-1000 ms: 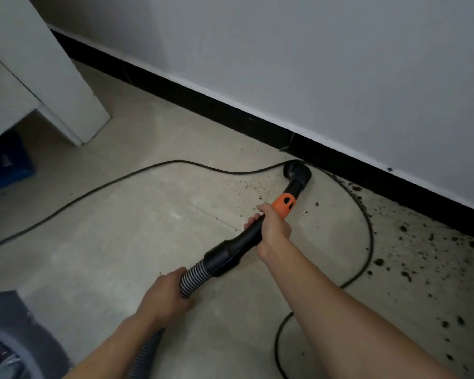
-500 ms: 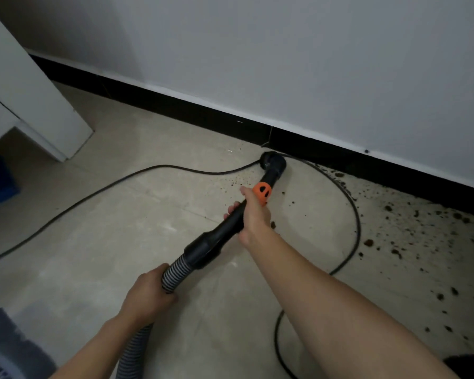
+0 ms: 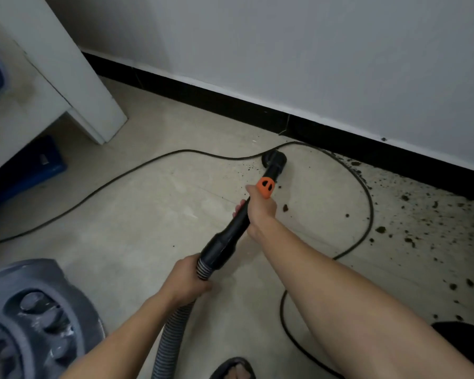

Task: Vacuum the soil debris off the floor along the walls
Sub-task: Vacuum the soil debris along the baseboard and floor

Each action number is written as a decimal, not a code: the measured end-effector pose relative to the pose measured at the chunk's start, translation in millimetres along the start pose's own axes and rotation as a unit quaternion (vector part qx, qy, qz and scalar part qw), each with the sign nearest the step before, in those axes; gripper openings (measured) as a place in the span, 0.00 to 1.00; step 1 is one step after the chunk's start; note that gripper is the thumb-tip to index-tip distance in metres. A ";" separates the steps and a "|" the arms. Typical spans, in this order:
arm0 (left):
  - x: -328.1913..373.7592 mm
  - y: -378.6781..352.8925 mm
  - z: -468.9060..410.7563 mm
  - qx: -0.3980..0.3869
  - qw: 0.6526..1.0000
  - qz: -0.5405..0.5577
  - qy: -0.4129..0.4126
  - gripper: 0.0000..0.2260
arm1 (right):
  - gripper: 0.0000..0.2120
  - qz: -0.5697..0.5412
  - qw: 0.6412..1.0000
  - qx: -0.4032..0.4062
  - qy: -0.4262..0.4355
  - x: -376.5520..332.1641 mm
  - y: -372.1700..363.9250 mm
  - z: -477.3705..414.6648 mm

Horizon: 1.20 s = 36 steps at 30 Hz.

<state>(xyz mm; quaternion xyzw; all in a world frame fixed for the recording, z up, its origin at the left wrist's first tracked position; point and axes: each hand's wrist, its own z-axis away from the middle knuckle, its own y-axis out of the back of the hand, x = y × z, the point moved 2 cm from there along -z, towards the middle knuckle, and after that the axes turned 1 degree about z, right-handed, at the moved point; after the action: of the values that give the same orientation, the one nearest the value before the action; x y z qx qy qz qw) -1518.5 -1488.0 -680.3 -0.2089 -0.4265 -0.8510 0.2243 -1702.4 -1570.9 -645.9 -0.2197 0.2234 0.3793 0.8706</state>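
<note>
soil debris [image 3: 411, 236] lies scattered at right, thickest by the skirting [image 3: 203, 97]; the nozzle [image 3: 274, 160] rests on the floor at its left fringe, beside the power cord [image 3: 367, 192]. the right hand [image 3: 260, 209] wraps the wand [image 3: 236, 222] and the left hand [image 3: 188, 280] grips the hose [image 3: 170, 332]; sweeping right could snag that cord, which loops through the dirt. the nozzle's mouth is hidden, and the debris runs off the right edge.

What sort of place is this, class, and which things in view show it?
Probably an indoor room, perhaps at home: pale tiled floor, black skirting board under a painted wall, and a white cabinet at the left.
</note>
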 end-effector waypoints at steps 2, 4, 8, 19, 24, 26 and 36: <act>1.2 -0.9 11.0 -0.035 0.999 -0.034 0.002 0.14 | 0.07 -0.013 1.000 0.027 0.002 12.9 13.0 8.9; -3.6 -0.5 23.3 -0.079 0.994 -0.071 0.015 0.13 | 0.08 -0.024 0.998 0.059 0.003 35.9 25.7 21.6; -19.2 -6.7 33.1 -0.096 0.993 -0.040 0.049 0.11 | 0.07 0.005 1.000 0.012 0.006 53.3 11.8 26.3; -6.3 -30.7 12.4 -0.096 0.990 0.103 0.030 0.10 | 0.14 0.111 0.990 -0.019 0.079 30.1 -8.8 -12.0; 14.7 -14.9 -28.1 -0.009 0.997 0.078 -0.020 0.18 | 0.14 0.034 0.980 0.125 0.152 -14.4 2.9 -42.5; 29.0 -3.9 -44.9 0.004 0.997 0.065 -0.046 0.15 | 0.16 -0.009 0.980 0.132 0.150 -35.0 6.2 -55.4; 25.1 -0.9 -61.9 -0.003 0.988 0.150 -0.045 0.12 | 0.11 0.112 0.981 0.031 0.155 -46.0 -48.3 -62.9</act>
<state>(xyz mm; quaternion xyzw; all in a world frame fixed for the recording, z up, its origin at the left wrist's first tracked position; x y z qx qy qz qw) -1549.6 -1543.4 -701.2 -0.3094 -0.3977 -0.7983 0.3297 -1707.9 -1661.2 -660.5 -0.2220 0.3903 0.4286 0.7840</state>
